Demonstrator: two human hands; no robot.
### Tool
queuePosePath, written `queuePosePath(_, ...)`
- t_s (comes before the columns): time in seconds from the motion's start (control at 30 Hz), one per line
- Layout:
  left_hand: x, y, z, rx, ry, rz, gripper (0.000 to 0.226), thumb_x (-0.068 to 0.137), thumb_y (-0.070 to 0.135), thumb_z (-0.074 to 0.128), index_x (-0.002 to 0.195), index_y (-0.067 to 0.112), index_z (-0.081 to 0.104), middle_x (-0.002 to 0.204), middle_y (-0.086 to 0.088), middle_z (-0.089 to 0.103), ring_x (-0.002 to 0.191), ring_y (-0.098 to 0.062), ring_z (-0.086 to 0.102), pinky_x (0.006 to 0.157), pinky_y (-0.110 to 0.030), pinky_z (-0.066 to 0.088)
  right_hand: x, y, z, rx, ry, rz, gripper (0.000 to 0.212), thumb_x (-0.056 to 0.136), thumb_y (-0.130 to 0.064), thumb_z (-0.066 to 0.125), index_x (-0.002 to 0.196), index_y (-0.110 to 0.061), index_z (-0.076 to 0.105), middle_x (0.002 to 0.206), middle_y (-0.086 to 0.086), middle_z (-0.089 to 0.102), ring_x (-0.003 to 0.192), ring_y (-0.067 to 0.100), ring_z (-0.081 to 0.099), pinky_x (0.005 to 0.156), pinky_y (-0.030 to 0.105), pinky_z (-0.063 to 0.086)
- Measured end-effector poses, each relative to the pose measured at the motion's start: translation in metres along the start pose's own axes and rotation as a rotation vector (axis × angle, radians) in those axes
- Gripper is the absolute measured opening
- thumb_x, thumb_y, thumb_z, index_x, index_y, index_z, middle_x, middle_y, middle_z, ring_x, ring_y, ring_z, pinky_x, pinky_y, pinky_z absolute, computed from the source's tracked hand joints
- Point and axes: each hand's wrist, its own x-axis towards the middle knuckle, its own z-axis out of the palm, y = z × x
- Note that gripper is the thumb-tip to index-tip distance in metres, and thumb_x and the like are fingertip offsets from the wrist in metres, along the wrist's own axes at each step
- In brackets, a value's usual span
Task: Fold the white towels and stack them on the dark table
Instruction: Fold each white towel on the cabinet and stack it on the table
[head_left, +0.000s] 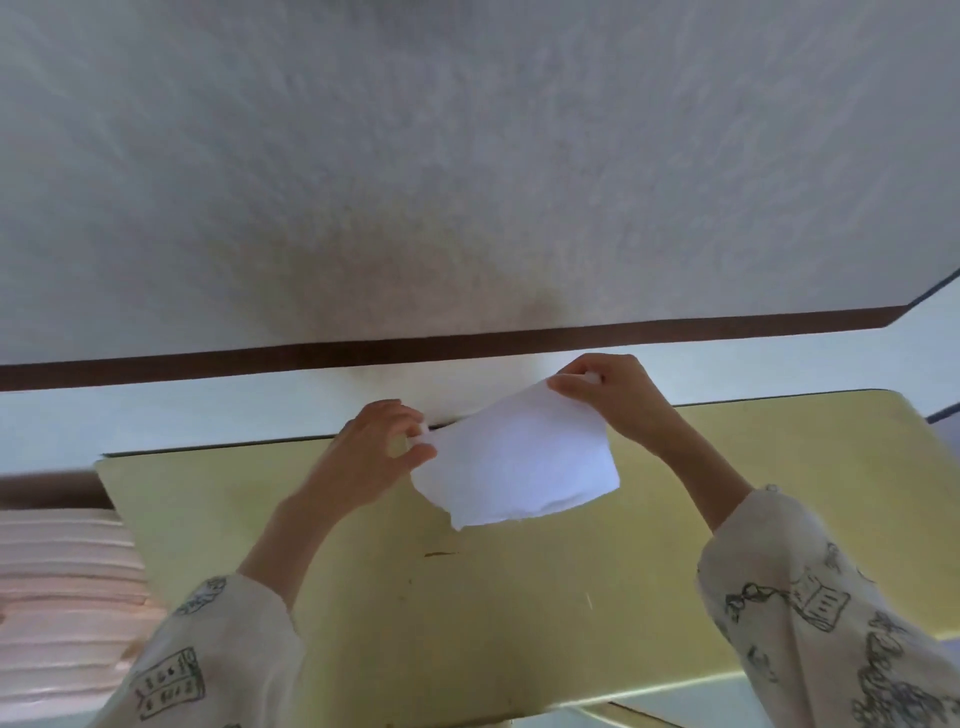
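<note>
Head view: patterned sleeves (831, 613) nearest, over a yellowish table (467, 597). Farther out, the left hand (374, 457) and right hand (618, 397) each pinch a top corner of a white towel (519, 462) — fingers and thumb clamped on cloth — which hangs below the fingertips above the tabletop. Beyond them, a pale wall (467, 156).

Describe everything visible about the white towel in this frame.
The white towel is a small, plain piece of soft cloth, held up in the air above the yellowish table and not touching it. The left hand pinches its left upper corner and the right hand pinches its right upper corner, which sits higher, so the top edge slants. The cloth hangs loosely curved below the fingers, its lower edge slightly uneven. Whether it is already folded cannot be told.
</note>
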Motion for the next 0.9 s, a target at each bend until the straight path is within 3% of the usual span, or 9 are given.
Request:
queuePosePath(0.1,-0.012,0.001,-0.018,-0.035,0.063,-0.017,0.023,0.083,0.031,0.065,0.097,0.013,0.063,0.111,0.007,0.059,0.112,-0.006,0.045,0.095,-0.023,0.033,-0.013,-0.005,-0.006,-0.002,0.033,-0.01,0.01,0.083,-0.022,0.067,0.076,-0.015,0.068,0.076,-0.005,0.065,0.071,0.007,0.055,0.064,0.019,0.041)
queuePosePath(0.23,-0.024,0.001,-0.038,-0.101,0.05,-0.102,0.004,0.086,0.02,0.062,0.086,0.019,0.059,0.078,0.008,0.059,0.074,-0.011,0.053,0.062,-0.015,0.036,-0.023,-0.007,-0.004,-0.005,0.061,-0.008,0.009,0.086,-0.017,0.063,0.08,-0.013,0.067,0.077,-0.007,0.063,0.07,0.002,0.053,0.06,0.012,0.039)
queuePosePath(0.37,-0.034,-0.008,-0.046,-0.275,0.184,-0.154,0.006,0.084,0.011,0.064,0.088,0.015,0.066,0.078,0.002,0.064,0.07,-0.004,0.058,0.062,-0.007,0.039,-0.031,-0.006,0.003,0.028,0.034,-0.002,0.011,0.089,-0.011,0.057,0.087,-0.01,0.068,0.084,-0.004,0.065,0.076,0.006,0.055,0.067,0.014,0.042)
queuePosePath(0.5,-0.06,-0.014,-0.039,-0.465,0.195,-0.198,0.009,0.082,0.006,0.065,0.084,0.015,0.065,0.067,0.01,0.064,0.057,0.007,0.058,0.058,-0.002,0.04,-0.051,0.008,0.017,0.076,-0.007,0.035,0.011,0.088,-0.01,0.057,0.086,-0.011,0.068,0.079,-0.006,0.063,0.073,0.005,0.054,0.066,0.014,0.042)
queuePosePath(0.63,-0.093,-0.039,-0.01,-0.498,0.094,-0.28,0.011,0.083,0.006,0.064,0.081,0.017,0.066,0.065,0.01,0.066,0.069,-0.016,0.057,0.065,-0.021,0.045,-0.08,0.045,0.041,0.11,-0.126,0.153,0.01,0.088,-0.012,0.061,0.08,-0.007,0.065,0.064,-0.006,0.051,0.06,0.004,0.044,0.056,0.014,0.033)
queuePosePath(0.77,-0.128,-0.066,0.031,-0.382,-0.095,-0.364,0.022,0.085,0.011,0.064,0.072,0.029,0.063,0.056,0.01,0.063,0.064,-0.016,0.053,0.063,-0.025,0.04,-0.11,0.095,0.075,0.049,-0.224,0.276,0.008,0.085,-0.013,0.065,0.084,-0.006,0.068,0.068,-0.001,0.057,0.057,0.003,0.045,0.05,0.008,0.032)
queuePosePath(0.9,-0.152,-0.084,0.069,-0.392,-0.227,-0.505,0.019,0.086,0.011,0.062,0.072,0.025,0.062,0.069,-0.003,0.062,0.069,-0.018,0.055,0.071,-0.033,0.048,-0.127,0.136,0.105,-0.024,-0.299,0.388,0.014,0.086,-0.012,0.064,0.093,-0.001,0.069,0.083,0.006,0.063,0.072,0.01,0.052,0.058,0.01,0.037)
